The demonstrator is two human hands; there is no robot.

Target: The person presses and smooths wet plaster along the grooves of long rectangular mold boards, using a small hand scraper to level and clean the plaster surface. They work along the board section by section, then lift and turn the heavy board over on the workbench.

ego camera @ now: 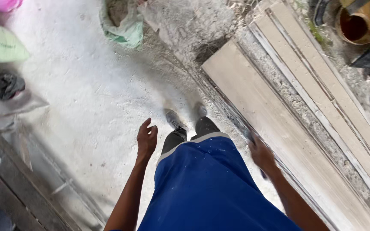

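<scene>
Hanging empty: L hand (146, 139); R hand (261, 155) blurred

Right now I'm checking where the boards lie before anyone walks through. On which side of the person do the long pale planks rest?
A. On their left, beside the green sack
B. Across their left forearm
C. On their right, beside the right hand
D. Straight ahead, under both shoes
C: the long pale planks run diagonally along the floor on the person's right, next to the right hand, while the left hand hangs over bare dusty floor.
</scene>
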